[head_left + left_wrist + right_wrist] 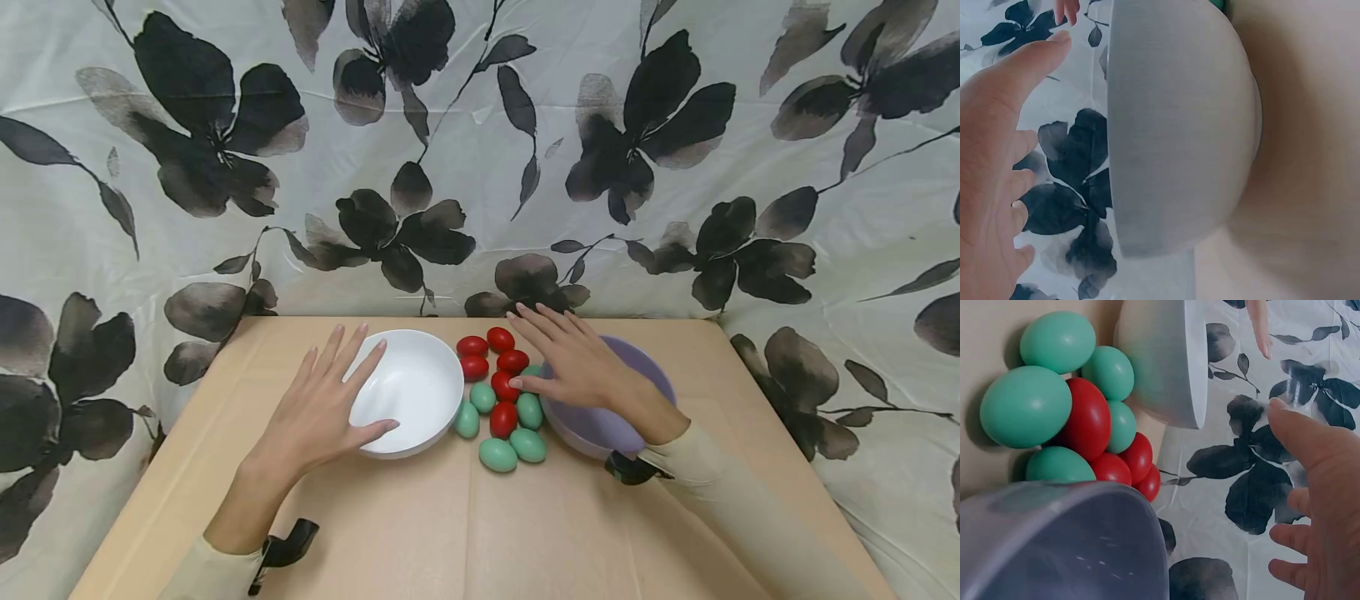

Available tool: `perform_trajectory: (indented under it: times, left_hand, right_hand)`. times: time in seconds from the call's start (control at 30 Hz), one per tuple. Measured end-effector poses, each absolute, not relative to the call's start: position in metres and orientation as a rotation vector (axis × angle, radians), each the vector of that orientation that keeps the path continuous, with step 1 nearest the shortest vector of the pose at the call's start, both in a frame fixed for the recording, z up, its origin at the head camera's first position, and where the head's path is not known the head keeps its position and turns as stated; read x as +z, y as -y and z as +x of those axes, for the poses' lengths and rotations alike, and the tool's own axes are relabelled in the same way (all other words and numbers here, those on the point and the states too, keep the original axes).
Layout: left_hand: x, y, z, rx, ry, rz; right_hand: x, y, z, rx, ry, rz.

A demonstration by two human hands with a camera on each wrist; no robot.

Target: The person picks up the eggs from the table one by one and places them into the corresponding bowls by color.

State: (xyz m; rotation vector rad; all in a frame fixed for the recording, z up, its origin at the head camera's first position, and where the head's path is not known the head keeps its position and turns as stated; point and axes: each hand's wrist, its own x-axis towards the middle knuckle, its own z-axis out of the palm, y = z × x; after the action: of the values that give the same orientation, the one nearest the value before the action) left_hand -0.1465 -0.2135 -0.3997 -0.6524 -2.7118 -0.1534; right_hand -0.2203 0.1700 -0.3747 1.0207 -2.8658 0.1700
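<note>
My left hand (322,408) hovers over the left side of a white bowl (420,392), fingers spread and holding nothing. Over the purple bowl (600,425) my right hand (573,362) is held with its fingers extended, also holding nothing. Between the bowls lie several red eggs (503,419) and several green eggs (498,455) in a loose cluster. In the right wrist view the purple bowl's inside (1097,562) shows no eggs. The white bowl's inside looks bare in the head view; the left wrist view shows only its outer wall (1179,125).
The bowls and eggs sit toward the far edge of a light tan table (465,525). Behind it hangs a white cloth (510,183) with a dark flower print. Black straps (288,546) are around both wrists.
</note>
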Motion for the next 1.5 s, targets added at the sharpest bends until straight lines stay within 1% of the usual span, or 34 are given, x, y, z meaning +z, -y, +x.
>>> perform_trajectory:
  times: [0.23, 0.37, 0.77, 1.0, 1.2, 1.5]
  left_hand:
    - [-0.407, 0.223, -0.147, -0.22, 2.735, -0.621]
    - [-0.411, 0.228, -0.149, -0.257, 2.744, -0.604]
    - [-0.426, 0.239, -0.156, -0.45, 2.809, -0.439]
    - [-0.436, 0.245, -0.163, -0.754, 2.804, -0.364]
    - [-0.442, 0.255, -0.174, -1.043, 2.813, -0.231]
    - [-0.447, 0.266, -0.176, -1.381, 2.765, -0.106]
  right_hand:
    - [-0.369, -0.169, -0.234, 0.272, 2.871, 1.073]
    - [-0.367, -0.168, -0.242, 0.31, 2.903, 1.06]
    - [-0.368, -0.165, -0.27, 0.488, 2.99, 1.034]
    - [-0.371, -0.161, -0.281, 0.532, 3.021, 1.043]
    - [-0.373, -0.158, -0.292, 0.588, 3.018, 1.104]
    - [-0.381, -0.153, -0.31, 0.722, 3.035, 1.166]
